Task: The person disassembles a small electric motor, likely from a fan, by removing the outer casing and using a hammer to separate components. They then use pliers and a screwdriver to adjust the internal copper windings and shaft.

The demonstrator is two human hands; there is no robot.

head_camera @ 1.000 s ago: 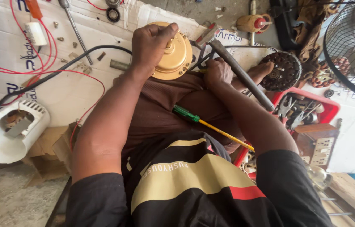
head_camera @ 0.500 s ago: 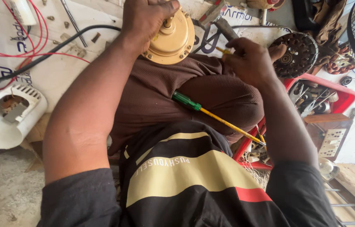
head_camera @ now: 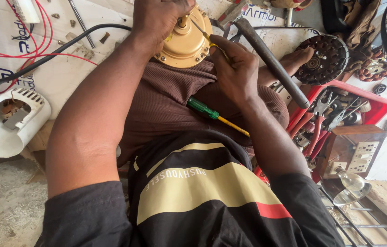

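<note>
Head view. The person is sitting low, looking down over their own lap. A round gold-coloured motor housing [head_camera: 185, 41] is resting against the knee, on the brown trousers [head_camera: 166, 98].

The left hand [head_camera: 159, 18] is lying over the top of the housing, its grip clenched around the upper rim and steadying it. The right hand [head_camera: 234, 68], just right of the housing, is pinching a thin yellow-handled screwdriver [head_camera: 205, 36] between thumb and fingers; the tip is pointing in at the housing's face near the centre hub.

How far along, as a judgement: the housing is looking closed, with small screws showing around its rim at the lower edge, so most of the fastening work seems not yet finished. Whether the screw under the tip is tight or loose, I cannot tell.

The housing is looking like clean, painted metal, with a raised centre boss and a flat flange.

Below the housing, a green-handled screwdriver [head_camera: 214, 114] is lying loose across the lap. Right of the housing: a dark metal bar [head_camera: 273, 61], a round wound stator [head_camera: 326, 57], a red tool tray [head_camera: 362, 98]. Left of it: a white plastic cover [head_camera: 5, 123] and red wires [head_camera: 42, 50] on the floor.
</note>
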